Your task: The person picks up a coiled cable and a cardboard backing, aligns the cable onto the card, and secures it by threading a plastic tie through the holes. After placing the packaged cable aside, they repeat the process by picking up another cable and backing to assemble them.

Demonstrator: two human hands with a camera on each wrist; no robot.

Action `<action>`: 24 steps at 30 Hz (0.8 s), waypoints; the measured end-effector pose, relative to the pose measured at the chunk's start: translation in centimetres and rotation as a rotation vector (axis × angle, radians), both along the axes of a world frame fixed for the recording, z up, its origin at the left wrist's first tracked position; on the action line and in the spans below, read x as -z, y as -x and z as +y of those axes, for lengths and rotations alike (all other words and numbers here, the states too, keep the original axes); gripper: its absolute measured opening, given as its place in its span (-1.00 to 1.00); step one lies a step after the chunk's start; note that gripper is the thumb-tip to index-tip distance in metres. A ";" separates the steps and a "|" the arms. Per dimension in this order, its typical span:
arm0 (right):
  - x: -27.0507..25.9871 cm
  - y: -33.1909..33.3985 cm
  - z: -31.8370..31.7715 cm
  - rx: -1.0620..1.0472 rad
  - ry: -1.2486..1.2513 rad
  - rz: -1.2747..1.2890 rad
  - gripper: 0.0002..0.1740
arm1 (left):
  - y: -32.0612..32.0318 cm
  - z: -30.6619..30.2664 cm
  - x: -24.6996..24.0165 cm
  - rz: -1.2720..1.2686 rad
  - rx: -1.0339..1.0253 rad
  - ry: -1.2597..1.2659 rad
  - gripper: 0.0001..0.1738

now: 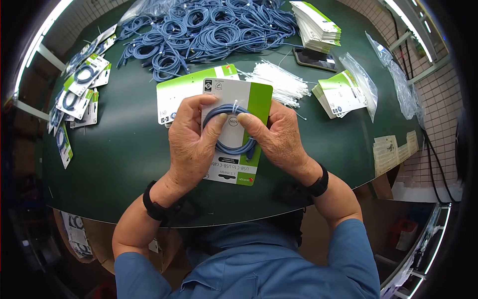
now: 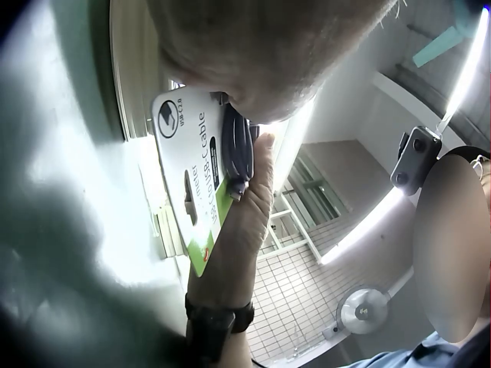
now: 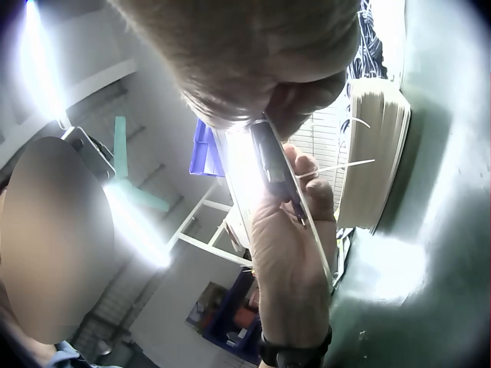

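Observation:
A white and green card [image 1: 234, 172], its print upside down in the head view, is held between both hands above the table. A coiled blue cable [image 1: 230, 148] lies against its face, with a white tie [image 1: 235, 105] at the coil's far side. The left hand [image 1: 191, 142] pinches the card's left edge, its thumb pressing the coil. The right hand [image 1: 283, 139] grips the right edge, thumb on the coil, its fingers behind the card. In the right wrist view a thin white tie end [image 3: 337, 168] sticks out behind the card [image 3: 318, 244].
Many coiled blue cables [image 1: 214, 35] lie at the back. Card stacks [image 1: 174, 94] and white ties [image 1: 281, 82] lie behind the hands. Carded cables [image 1: 82, 94] stand left; a phone [image 1: 315, 59], more cards [image 1: 343, 94] and plastic bags [image 1: 398, 82] lie right.

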State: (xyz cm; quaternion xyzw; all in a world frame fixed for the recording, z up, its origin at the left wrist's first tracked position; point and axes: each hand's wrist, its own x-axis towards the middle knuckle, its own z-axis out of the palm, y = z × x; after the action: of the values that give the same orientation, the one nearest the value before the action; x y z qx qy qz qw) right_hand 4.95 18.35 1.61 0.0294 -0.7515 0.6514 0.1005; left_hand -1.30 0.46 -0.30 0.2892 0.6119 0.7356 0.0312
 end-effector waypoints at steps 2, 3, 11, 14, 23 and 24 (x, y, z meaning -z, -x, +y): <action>-0.3 0.1 0.3 0.028 -0.001 0.011 -0.58 | -0.5 0.4 -0.7 -0.154 -0.018 -0.103 -0.68; -0.4 0.2 0.5 0.042 0.003 0.021 -0.58 | -0.5 0.5 -0.9 -0.143 -0.003 -0.099 -0.68; 1.3 0.5 0.8 -0.098 0.177 0.089 -0.36 | 0.1 -0.1 -0.2 -0.363 0.047 -0.060 -0.65; -0.6 -0.1 0.2 -0.142 -0.067 0.021 -0.18 | 1.0 -0.5 -0.5 -0.328 -0.053 -0.139 -0.68; -0.7 -0.4 -0.7 -0.074 -0.176 -0.132 -0.22 | 1.0 -0.7 -0.2 -0.195 -0.134 -0.032 -0.71; -0.3 -0.2 -0.6 -0.093 -0.119 -0.136 -0.27 | 1.1 -0.8 -0.2 -0.197 -0.124 -0.041 -0.71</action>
State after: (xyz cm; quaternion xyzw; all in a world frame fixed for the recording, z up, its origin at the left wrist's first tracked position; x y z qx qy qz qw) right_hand 5.19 17.79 1.93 0.0257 -0.7916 0.6102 0.0172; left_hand -2.40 -0.31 -0.07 0.1777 0.6073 0.7733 0.0395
